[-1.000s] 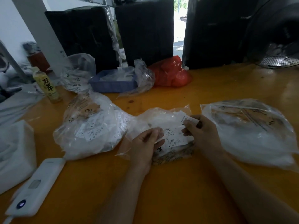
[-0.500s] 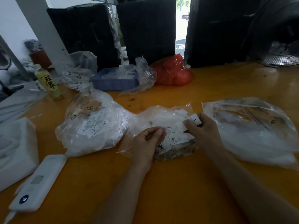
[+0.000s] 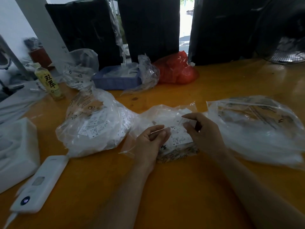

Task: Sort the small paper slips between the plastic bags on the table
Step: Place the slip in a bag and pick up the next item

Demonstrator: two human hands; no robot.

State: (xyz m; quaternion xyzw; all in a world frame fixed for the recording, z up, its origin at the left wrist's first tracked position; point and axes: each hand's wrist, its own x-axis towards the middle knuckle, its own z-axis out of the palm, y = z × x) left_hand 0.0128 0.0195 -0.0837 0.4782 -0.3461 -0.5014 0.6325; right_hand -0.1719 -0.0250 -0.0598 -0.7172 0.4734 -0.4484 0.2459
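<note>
My right hand pinches one paper slip above the middle bag, while my left hand curls over that bag's loose slips, apparently pinching one. The left bag is well filled; the right bag looks sparser, so plenty remains unsorted.

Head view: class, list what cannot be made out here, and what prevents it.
- Print on the slips: too small.
- Contents of the right bag: crumpled plastic and glare.
- Fan: cut off by the right edge.
- Left hand fingertips: curled, so any grip is unclear.
</note>
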